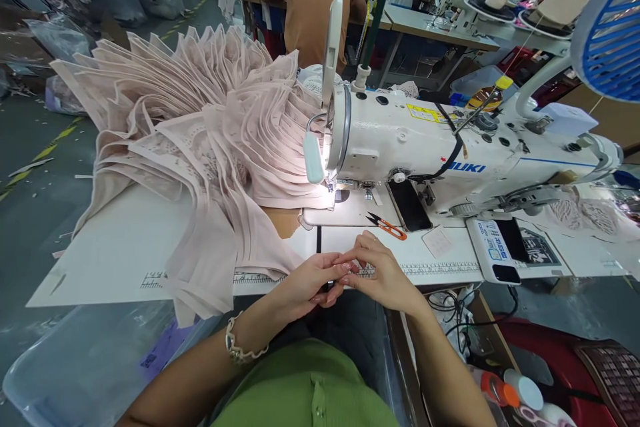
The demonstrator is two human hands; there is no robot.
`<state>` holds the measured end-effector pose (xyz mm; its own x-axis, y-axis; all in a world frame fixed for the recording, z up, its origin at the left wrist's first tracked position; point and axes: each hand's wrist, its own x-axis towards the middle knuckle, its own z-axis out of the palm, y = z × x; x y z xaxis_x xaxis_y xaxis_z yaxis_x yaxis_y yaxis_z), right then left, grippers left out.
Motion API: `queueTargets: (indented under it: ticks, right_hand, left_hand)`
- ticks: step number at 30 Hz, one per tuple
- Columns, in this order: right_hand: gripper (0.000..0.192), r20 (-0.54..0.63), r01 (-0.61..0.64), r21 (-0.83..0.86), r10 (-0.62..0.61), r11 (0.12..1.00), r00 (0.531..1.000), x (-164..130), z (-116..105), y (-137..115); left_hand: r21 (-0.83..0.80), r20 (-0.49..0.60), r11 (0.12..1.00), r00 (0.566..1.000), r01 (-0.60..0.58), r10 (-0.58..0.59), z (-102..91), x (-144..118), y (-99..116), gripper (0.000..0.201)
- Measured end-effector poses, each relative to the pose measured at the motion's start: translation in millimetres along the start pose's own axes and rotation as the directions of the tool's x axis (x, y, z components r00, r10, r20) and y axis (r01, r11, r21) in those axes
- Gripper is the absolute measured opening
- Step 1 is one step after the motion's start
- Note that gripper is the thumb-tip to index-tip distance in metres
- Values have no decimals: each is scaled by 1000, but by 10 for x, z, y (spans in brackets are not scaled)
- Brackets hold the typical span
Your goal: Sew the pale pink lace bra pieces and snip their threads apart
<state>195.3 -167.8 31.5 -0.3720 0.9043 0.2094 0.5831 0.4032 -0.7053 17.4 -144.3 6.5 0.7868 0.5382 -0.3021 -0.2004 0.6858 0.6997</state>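
Observation:
My left hand and my right hand meet at the front edge of the white sewing table, fingertips touching each other. Whether they pinch anything small between them cannot be told. A bracelet sits on my left wrist. A large fanned stack of pale pink fabric pieces lies on the table to the left, one edge under the needle of the white sewing machine. Orange thread snips rest on the machine bed just beyond my right hand.
A phone lies on the machine bed and a control panel sits to the right. A person in an orange shirt sits ahead, back turned. A clear plastic bin stands at my lower left. Bottles lie at lower right.

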Motion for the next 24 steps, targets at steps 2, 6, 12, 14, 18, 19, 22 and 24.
queueTargets:
  ticks: [2, 6, 12, 14, 18, 19, 22, 24]
  right_hand:
    - [9, -46, -20, -15, 19, 1000, 999, -2, 2, 12]
    - [11, -68, -27, -32, 25, 999, 997, -9, 8, 15]
    - [11, -56, -10, -34, 8, 999, 998, -9, 43, 4]
    - [14, -77, -7, -47, 3, 999, 997, -20, 38, 27]
    - [9, -159, 22, -109, -40, 994, 986, -47, 41, 100]
    - [13, -193, 34, -134, -60, 990, 979, -48, 50, 115]
    - [14, -343, 44, -203, -113, 978, 933, -33, 94, 123]
    - [16, -452, 18, -196, -107, 980, 885, -14, 131, 99]
  left_hand:
    - [-73, -38, 997, 999, -37, 34, 8, 6, -8, 39]
    - [-227, -60, 968, 994, -104, 92, 12, 4, -9, 38]
    - [-119, 14, 988, 995, -97, 100, -29, -15, -21, 29]
    - [-95, 17, 988, 992, -119, 121, -29, -18, -29, 32]
    - [-102, -47, 983, 988, -153, 149, -6, -9, -31, 37]
    - [-110, -66, 982, 987, -154, 147, -2, -4, -28, 38]
    - [-115, -103, 985, 988, -129, 118, -7, 17, -15, 40]
    - [-105, -137, 991, 988, -82, 68, -22, 32, -10, 45]
